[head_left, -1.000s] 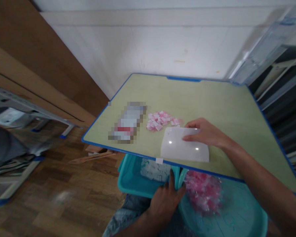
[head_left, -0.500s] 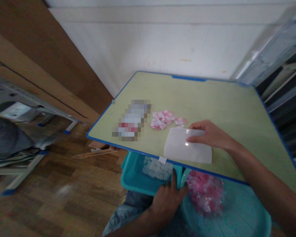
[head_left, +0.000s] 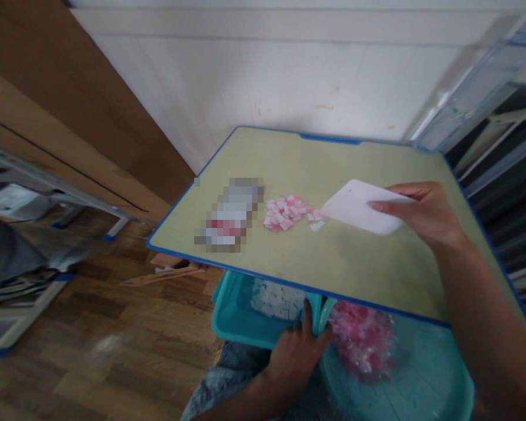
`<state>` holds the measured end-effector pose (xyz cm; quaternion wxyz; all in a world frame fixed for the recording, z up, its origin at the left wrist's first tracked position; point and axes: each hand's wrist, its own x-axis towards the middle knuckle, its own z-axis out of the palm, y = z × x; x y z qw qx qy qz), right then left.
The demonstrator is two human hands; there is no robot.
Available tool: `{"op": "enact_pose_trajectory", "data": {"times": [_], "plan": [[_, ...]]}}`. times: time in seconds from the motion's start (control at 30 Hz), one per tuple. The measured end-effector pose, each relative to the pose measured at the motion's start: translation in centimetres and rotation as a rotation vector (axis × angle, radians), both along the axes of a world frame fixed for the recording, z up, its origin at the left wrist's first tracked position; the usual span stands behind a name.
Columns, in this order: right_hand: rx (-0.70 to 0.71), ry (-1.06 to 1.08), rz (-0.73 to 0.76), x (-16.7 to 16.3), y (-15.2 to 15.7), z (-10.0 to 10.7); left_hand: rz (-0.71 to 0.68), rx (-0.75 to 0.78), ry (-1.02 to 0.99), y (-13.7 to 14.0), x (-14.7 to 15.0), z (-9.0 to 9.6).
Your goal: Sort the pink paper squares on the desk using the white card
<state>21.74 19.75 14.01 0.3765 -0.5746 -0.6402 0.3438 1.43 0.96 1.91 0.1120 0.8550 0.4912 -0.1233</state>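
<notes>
My right hand [head_left: 433, 213] pinches a white plastic scraper [head_left: 368, 207] between thumb and fingers. The scraper is tilted over the table, its left corner close to a few loose pieces beside a pile of small pink and white squares [head_left: 286, 211]. Below the table's front edge, my left hand [head_left: 296, 356] grips the touching rims of two teal basins. White square pieces [head_left: 276, 299] lie in the left basin [head_left: 239, 327]. In the round right basin [head_left: 438, 374] sits a clear bag of pink pieces [head_left: 362, 339].
A blurred-out flat object [head_left: 232, 216] lies left of the pile on the blue-edged table [head_left: 377, 164]. The table's back edge is near a white wall [head_left: 245, 76]. Folded metal-legged furniture [head_left: 30, 316] stands on the wooden floor at left.
My right hand has lifted the scraper from the table's front edge and moved it back and right. The white piece at that edge is gone from there. My left hand stays put.
</notes>
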Motion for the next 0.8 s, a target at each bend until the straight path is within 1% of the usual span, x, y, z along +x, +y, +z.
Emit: {"op": "enact_pose_trajectory", "data": {"times": [0.07, 0.13, 0.2, 0.37, 0.43, 0.5, 0.67, 0.8], "plan": [[0.057, -0.064, -0.018, 0.69, 0.09, 0.28, -0.001, -0.004, -0.002, 0.05, 0.0, 0.0], [0.09, -0.127, 0.028, 1.06, 0.13, 0.4, -0.003, -0.008, -0.009, 0.08, -0.02, -0.05], [0.095, -0.164, 0.109, 1.15, 0.16, 0.33, -0.004, -0.012, -0.016, 0.07, -0.04, -0.14], [0.055, -0.232, 0.396, 0.88, 0.08, -0.02, -0.006, -0.01, -0.027, 0.04, -0.08, -0.24], [0.056, -0.263, 0.461, 0.84, 0.0, 0.0, -0.009, -0.006, -0.023, 0.05, -0.08, -0.23], [0.074, -0.271, 0.482, 0.86, -0.04, 0.02, -0.011, 0.001, -0.016, 0.05, -0.06, -0.23], [0.149, -0.23, 0.443, 0.66, -0.01, -0.06, -0.008, 0.038, 0.004, -0.08, 0.05, -0.36], [0.136, -0.275, 0.535, 0.56, -0.19, 0.21, -0.011, 0.042, 0.004, -0.14, 0.02, -0.47]]}}
